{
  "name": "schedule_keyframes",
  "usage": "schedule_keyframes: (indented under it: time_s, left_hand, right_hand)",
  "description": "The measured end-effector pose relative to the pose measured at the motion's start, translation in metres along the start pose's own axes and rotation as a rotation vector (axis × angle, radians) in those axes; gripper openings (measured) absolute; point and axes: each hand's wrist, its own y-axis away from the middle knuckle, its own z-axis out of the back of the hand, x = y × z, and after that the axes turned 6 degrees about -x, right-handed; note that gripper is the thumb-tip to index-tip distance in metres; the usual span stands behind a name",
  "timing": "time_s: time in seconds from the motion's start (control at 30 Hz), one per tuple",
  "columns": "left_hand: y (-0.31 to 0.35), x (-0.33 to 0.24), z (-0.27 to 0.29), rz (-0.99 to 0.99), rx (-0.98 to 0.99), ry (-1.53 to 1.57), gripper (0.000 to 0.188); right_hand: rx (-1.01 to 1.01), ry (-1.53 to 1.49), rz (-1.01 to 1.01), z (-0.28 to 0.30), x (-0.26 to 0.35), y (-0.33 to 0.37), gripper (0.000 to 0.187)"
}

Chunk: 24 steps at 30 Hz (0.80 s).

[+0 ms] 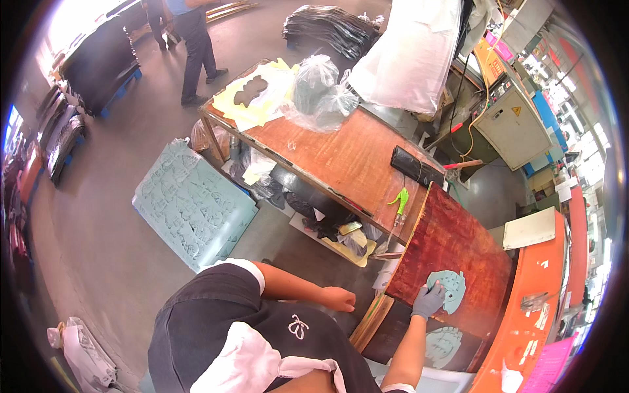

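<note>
My right hand [429, 300], in a grey glove, has its fingers on the left edge of a pale blue-green flat piece [452, 288] with small cut-outs and a rounded outline. That piece lies on a worn reddish-brown board [432, 236] at the right. A second pale piece [443, 346] rests on the dark surface nearer to me, beside my right forearm. My bare left hand [341, 299] hangs in front of my body, left of the board, its fingers curled in and nothing visible in them.
A wooden table [314, 154] holds a green-handled air gun [401, 200], a black roll [417, 167] and clear plastic bags [318, 92]. A stack of pale blue-green sheets [193, 203] stands on the floor at left. Orange machinery [537, 288] borders the right. A person [196, 52] stands beyond the table.
</note>
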Motion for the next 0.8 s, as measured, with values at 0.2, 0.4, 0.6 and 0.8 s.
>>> schedule_keyframes:
  time_s: [0.2,0.4,0.6,0.8]
  left_hand:
    - [-0.003,0.009,-0.007,0.002,0.046,-0.015,0.036]
    - [0.009,0.038,-0.009,0.040,0.020,0.006,0.037]
    - [0.019,0.056,-0.004,0.120,0.090,0.017,0.042]
    - [0.025,0.060,0.006,0.184,0.078,0.019,0.042]
  right_hand:
    - [-0.028,-0.033,-0.020,0.001,0.003,-0.001,0.047]
    - [-0.106,-0.067,0.009,0.000,0.000,-0.001,0.046]
    - [-0.157,-0.032,0.043,0.002,0.003,-0.002,0.041]
    - [-0.149,-0.020,0.036,0.006,0.005,-0.004,0.041]
